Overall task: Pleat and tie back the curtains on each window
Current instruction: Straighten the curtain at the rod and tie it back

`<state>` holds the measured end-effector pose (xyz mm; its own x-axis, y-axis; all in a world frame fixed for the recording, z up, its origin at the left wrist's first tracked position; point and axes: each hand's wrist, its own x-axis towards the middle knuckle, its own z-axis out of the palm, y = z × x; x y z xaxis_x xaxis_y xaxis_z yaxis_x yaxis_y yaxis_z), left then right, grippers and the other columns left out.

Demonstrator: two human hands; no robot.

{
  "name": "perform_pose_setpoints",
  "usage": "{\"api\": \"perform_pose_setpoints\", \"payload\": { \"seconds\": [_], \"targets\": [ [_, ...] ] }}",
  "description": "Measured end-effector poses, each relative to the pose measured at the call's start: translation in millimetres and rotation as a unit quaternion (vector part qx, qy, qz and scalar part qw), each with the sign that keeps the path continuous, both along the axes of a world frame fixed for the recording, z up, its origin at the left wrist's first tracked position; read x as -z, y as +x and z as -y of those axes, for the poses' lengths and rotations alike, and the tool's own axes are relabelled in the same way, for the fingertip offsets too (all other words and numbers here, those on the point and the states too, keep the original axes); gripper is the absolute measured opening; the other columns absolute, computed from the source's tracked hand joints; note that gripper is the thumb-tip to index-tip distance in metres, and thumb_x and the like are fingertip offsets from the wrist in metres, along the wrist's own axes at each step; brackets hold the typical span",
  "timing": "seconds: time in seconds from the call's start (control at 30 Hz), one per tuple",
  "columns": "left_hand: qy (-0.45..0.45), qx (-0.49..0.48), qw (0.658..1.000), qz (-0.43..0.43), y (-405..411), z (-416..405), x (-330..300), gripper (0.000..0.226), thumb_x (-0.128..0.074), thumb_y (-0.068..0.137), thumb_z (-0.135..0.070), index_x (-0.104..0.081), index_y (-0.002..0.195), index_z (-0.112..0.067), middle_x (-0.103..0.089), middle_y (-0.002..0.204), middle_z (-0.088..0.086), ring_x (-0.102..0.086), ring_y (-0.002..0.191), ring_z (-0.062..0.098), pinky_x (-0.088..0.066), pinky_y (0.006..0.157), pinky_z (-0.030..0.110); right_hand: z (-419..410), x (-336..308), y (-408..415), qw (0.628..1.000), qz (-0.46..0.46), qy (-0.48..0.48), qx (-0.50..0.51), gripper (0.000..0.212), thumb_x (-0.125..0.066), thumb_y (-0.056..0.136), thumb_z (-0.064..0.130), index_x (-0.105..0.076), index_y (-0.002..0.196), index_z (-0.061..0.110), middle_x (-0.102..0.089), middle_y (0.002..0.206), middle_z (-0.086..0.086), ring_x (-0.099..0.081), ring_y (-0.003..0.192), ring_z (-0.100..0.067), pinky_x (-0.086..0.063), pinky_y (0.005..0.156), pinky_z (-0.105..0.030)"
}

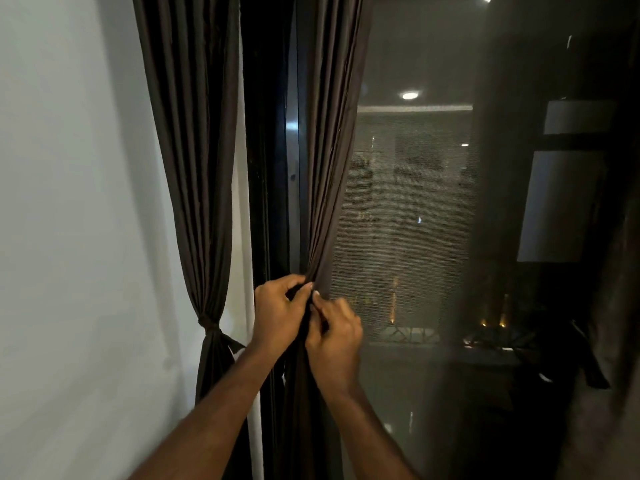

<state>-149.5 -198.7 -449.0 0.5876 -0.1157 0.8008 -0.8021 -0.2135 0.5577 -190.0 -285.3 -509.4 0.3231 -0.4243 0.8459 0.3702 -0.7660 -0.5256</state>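
Both forearms reach up and forward from the lower edge, converging on the gathered curtain (323, 216). The left hand (277, 310) sits on the curtain's left side, fingers curled and pinching its folds. The right hand (334, 344) is just below and right, touching the left, fingers curled onto the same bunch.

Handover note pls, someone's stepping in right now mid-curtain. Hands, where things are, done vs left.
Left hand: grips the gathered middle curtain at the pinch point.
Right hand: fingers curled on the same bunch just below, touching the left hand.
Left curtain, by the white wall: pleated and already knotted with its tie-back.
Done: left curtain tied.
Left: middle curtain is gathered but no tie shows round it yet; tie it. A sheer covers the window to the right; anything further right is too dark to judge.
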Motion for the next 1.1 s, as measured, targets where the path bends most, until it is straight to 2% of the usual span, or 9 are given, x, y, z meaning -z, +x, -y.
{"api": "perform_pose_setpoints", "payload": {
  "seconds": [0.13, 0.33, 0.47, 0.57, 0.7, 0.8, 0.93, 1.0, 1.1],
  "targets": [
    [-0.002, 0.043, 0.998, -0.035, -6, -2, 1, 0.024, -0.066, 0.096, -0.018, -0.070, 0.073, -0.016, -0.065, 0.063, -0.008, -0.064, 0.063, 0.007, -0.050, 0.058, 0.026, -3, 0, 3, 0.999, -0.015, -0.007, -0.040, 0.023, -0.056, 0.093, 0.012, -0.073, 0.106, 0.017, -0.057, 0.087, 0.009, -0.057, 0.077, -0.015, -0.052, 0.072, -0.045],
    [0.006, -0.014, 0.997, -0.074, -17, 5, -8, 0.017, -0.071, 0.092, -0.017, -0.059, 0.080, -0.016, -0.055, 0.061, -0.009, -0.057, 0.058, -0.001, -0.040, 0.053, 0.011, -3, 2, 2, 0.999, -0.035, -0.028, -0.031, 0.014, -0.061, 0.087, 0.006, -0.070, 0.091, 0.016, -0.054, 0.083, 0.007, -0.053, 0.071, -0.013, -0.047, 0.073, -0.040],
    [0.056, -0.064, 0.993, -0.079, -13, 9, -11, 0.013, -0.068, 0.093, -0.019, -0.065, 0.099, -0.007, -0.063, 0.088, 0.011, -0.063, 0.092, 0.028, -0.047, 0.074, 0.033, 0, 2, 3, 0.998, -0.034, -0.050, -0.030, 0.019, -0.055, 0.083, 0.013, -0.071, 0.090, 0.018, -0.056, 0.082, 0.009, -0.053, 0.074, -0.008, -0.045, 0.074, -0.040],
    [0.079, -0.079, 0.990, -0.087, -14, 8, -14, 0.032, -0.066, 0.095, -0.021, -0.065, 0.125, -0.009, -0.052, 0.109, 0.002, -0.055, 0.111, 0.023, -0.038, 0.084, 0.026, 11, 0, 5, 0.999, -0.017, -0.022, -0.035, 0.025, -0.064, 0.081, 0.004, -0.076, 0.095, 0.021, -0.060, 0.096, 0.011, -0.056, 0.092, -0.009, -0.049, 0.080, -0.043],
    [0.084, -0.074, 0.989, -0.094, -13, 7, -14, 0.031, -0.062, 0.098, -0.022, -0.063, 0.126, -0.008, -0.052, 0.101, 0.001, -0.052, 0.095, 0.016, -0.036, 0.080, 0.022, 16, -1, 5, 0.999, 0.003, -0.010, -0.053, 0.028, -0.067, 0.084, 0.004, -0.079, 0.101, 0.022, -0.054, 0.120, 0.004, -0.053, 0.117, -0.009, -0.051, 0.093, -0.032],
    [0.099, -0.089, 0.987, -0.095, -14, 7, -12, 0.031, -0.057, 0.101, -0.025, -0.061, 0.128, -0.011, -0.051, 0.103, 0.003, -0.047, 0.093, 0.013, -0.032, 0.077, 0.021, 15, 0, 5, 0.997, 0.002, -0.018, -0.075, 0.027, -0.066, 0.086, 0.001, -0.079, 0.102, 0.019, -0.054, 0.123, 0.003, -0.055, 0.118, -0.006, -0.054, 0.093, -0.029],
    [0.180, -0.156, 0.967, -0.088, -22, 5, -17, 0.036, -0.048, 0.104, -0.035, -0.051, 0.139, -0.026, -0.055, 0.113, 0.010, -0.057, 0.107, 0.028, -0.043, 0.081, 0.037, 14, 2, 6, 0.996, -0.004, -0.017, -0.090, 0.029, -0.067, 0.088, 0.002, -0.078, 0.107, 0.021, -0.054, 0.124, 0.007, -0.056, 0.116, -0.004, -0.057, 0.090, -0.032],
    [0.220, -0.193, 0.954, -0.065, -24, 3, -19, 0.035, -0.044, 0.105, -0.037, -0.048, 0.139, -0.030, -0.055, 0.108, 0.008, -0.058, 0.108, 0.030, -0.045, 0.087, 0.044, 14, 1, 5, 0.995, -0.012, -0.021, -0.092, 0.032, -0.067, 0.089, 0.003, -0.078, 0.111, 0.024, -0.055, 0.123, 0.008, -0.057, 0.115, -0.005, -0.057, 0.088, -0.033],
    [0.225, -0.193, 0.953, -0.064, -25, 1, -19, 0.033, -0.040, 0.106, -0.038, -0.045, 0.138, -0.032, -0.045, 0.096, 0.002, -0.059, 0.099, 0.031, -0.045, 0.075, 0.039, 13, -1, 4, 0.996, -0.023, -0.030, -0.085, 0.034, -0.068, 0.090, 0.005, -0.077, 0.115, 0.027, -0.056, 0.122, 0.007, -0.058, 0.111, -0.004, -0.056, 0.087, -0.030]
  ]
}}
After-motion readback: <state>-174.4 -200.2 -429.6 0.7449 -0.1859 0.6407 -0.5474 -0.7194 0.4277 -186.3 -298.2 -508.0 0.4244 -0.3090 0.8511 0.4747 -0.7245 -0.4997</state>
